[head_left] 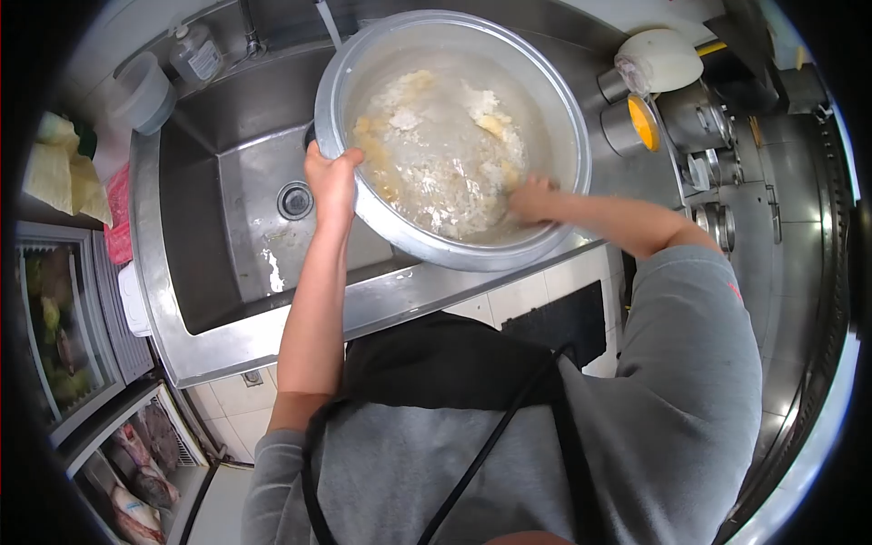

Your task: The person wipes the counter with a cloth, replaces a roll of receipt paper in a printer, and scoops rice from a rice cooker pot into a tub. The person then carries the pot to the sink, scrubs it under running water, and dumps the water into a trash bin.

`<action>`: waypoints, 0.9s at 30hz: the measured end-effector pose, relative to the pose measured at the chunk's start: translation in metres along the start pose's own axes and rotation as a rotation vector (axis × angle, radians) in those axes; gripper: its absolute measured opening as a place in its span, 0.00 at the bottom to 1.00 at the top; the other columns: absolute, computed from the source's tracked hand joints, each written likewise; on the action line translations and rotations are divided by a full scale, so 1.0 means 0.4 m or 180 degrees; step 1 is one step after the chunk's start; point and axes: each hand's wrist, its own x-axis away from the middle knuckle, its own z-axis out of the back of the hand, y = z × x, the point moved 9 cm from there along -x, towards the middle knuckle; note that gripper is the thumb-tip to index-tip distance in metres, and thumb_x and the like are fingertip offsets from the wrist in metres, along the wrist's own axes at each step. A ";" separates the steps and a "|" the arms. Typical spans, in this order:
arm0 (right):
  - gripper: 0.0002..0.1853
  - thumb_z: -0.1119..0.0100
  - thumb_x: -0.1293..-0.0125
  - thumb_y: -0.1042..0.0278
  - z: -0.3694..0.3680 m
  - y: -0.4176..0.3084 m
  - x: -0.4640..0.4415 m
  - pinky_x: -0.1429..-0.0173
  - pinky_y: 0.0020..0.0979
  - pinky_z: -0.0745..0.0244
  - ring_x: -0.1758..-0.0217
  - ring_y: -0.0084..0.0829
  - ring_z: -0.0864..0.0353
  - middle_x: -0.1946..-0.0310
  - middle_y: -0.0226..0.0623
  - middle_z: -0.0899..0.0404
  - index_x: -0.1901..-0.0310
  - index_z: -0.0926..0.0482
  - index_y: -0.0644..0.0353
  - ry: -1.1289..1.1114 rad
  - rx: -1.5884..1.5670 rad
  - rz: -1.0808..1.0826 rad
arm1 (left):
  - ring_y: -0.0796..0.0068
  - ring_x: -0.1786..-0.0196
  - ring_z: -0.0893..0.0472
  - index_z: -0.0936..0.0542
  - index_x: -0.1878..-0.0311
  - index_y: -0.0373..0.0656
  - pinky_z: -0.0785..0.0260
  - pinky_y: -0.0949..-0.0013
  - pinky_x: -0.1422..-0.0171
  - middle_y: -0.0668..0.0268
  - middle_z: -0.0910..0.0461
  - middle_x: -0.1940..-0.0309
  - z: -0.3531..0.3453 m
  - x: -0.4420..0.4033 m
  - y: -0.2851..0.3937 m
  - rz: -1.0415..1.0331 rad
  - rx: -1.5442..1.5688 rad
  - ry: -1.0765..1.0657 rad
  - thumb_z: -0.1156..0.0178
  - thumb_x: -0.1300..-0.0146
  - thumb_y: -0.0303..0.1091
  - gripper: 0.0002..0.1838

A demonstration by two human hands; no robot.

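Note:
A large round metal basin (341, 64) is tilted at the right side of the sink, partly over its edge and the steel counter. Inside are cloudy water and pale, rice-like grains with white and yellowish clumps (490, 118). My left hand (332, 177) is closed on the basin's left rim, the thumb lying over the edge. On the far side, my right hand (536, 200) reaches over the right rim and dips into the water among the grains. Its fingers look bent, but they are blurred and partly under the surface.
The steel sink (232, 227) has a drain (294, 201) and a faucet (328, 23) behind. A soap bottle (196, 56) and plastic tubs (143, 94) stand at the back left. Metal pots (695, 118) and an orange-filled container (643, 123) are at right. Glass-topped freezers (68, 318) sit lower left.

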 end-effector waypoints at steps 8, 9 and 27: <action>0.14 0.54 0.40 0.65 0.291 -0.446 -0.022 0.59 0.37 0.28 0.63 0.35 0.24 0.63 0.45 0.23 0.59 0.24 0.67 -0.0620 -0.6396 0.0601 | 0.74 0.71 0.26 0.29 0.66 0.34 0.34 0.73 0.65 0.61 0.24 0.72 -0.028 0.069 -0.006 -0.0230 -0.0005 -0.0182 0.37 0.56 0.27 0.14; 0.15 0.58 0.38 0.65 0.347 -0.460 -0.087 0.60 0.38 0.28 0.64 0.37 0.24 0.64 0.47 0.23 0.61 0.25 0.67 -0.0733 -0.7362 0.0666 | 0.76 0.71 0.27 0.30 0.66 0.35 0.34 0.74 0.64 0.63 0.25 0.72 -0.030 0.077 -0.019 -0.0272 0.0032 -0.0290 0.36 0.54 0.29 0.15; 0.19 0.63 0.35 0.57 0.410 -0.408 -0.005 0.60 0.43 0.26 0.50 0.37 0.31 0.52 0.41 0.31 0.46 0.37 0.58 -0.0169 -0.6150 0.1609 | 0.77 0.66 0.27 0.30 0.62 0.35 0.35 0.74 0.60 0.62 0.25 0.68 -0.019 0.140 0.000 -0.0196 -0.0296 -0.0326 0.37 0.48 0.36 0.17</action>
